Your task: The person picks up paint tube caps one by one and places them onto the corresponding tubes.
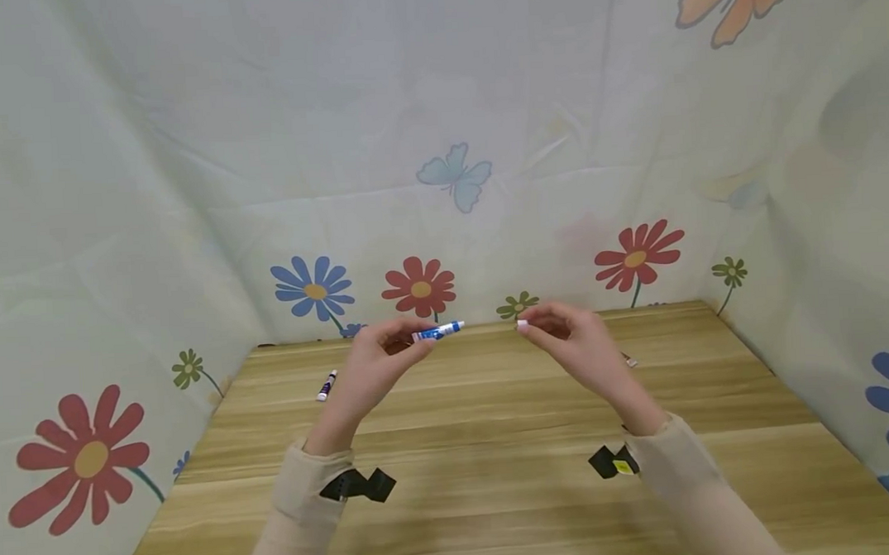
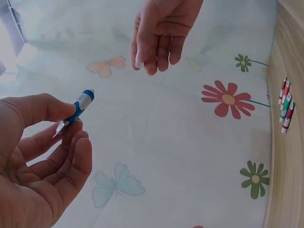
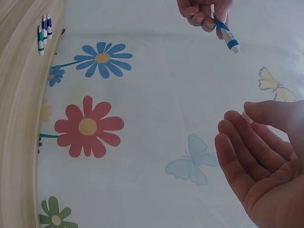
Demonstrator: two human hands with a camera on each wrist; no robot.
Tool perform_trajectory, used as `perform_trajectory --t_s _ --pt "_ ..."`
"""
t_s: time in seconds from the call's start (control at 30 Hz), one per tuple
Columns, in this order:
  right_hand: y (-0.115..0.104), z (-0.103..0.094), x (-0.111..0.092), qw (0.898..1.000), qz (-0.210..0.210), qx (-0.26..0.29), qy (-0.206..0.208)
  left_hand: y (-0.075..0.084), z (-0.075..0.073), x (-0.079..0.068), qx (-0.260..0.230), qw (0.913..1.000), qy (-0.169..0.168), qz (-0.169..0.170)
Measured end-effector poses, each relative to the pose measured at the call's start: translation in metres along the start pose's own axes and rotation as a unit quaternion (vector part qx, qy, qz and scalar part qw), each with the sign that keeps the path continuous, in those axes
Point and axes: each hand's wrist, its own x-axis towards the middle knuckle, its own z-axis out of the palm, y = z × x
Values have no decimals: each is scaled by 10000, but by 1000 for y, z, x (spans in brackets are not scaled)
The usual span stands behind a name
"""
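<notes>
My left hand [image 1: 377, 359] pinches a small blue and white paint tube [image 1: 438, 332] between thumb and fingers, its uncapped white nozzle pointing right. A short gap away, my right hand [image 1: 574, 342] pinches a small white cap [image 1: 522, 325] at its thumb and fingertips. Both hands are raised above the table, level with each other. In the left wrist view the tube [image 2: 78, 109] slants up out of the grip, its crimped end by the fingers. From the right wrist, the cap [image 3: 247, 116] is mostly hidden by the thumb and fingertips.
A purple and white tube [image 1: 327, 386] lies on the wooden table [image 1: 469, 492] at the left. Several red and green tubes [image 2: 286, 105] lie together on the right side, and green, blue and purple ones [image 3: 45, 33] on the left. A flowered curtain [image 1: 458, 252] encloses the table's back and sides.
</notes>
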Motion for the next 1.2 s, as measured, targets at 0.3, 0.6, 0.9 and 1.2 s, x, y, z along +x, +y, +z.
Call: perform_trajectory --t_s 0.3,0.6,0.9,1.2 --pt "-6 4 -12 9969 188 752 112 11 18 -9 -316 9990 -136 297" --pt "-14 6 -25 9912 484 1229 -50 17 29 -18 -430 9988 -176 183" --pt "-15 10 -31 9892 512 1370 -69 13 39 -22 -329 9991 -233 93" --pt "-10 17 -28 9909 53 1328 -222 6 42 -21 -500 9980 -345 196"
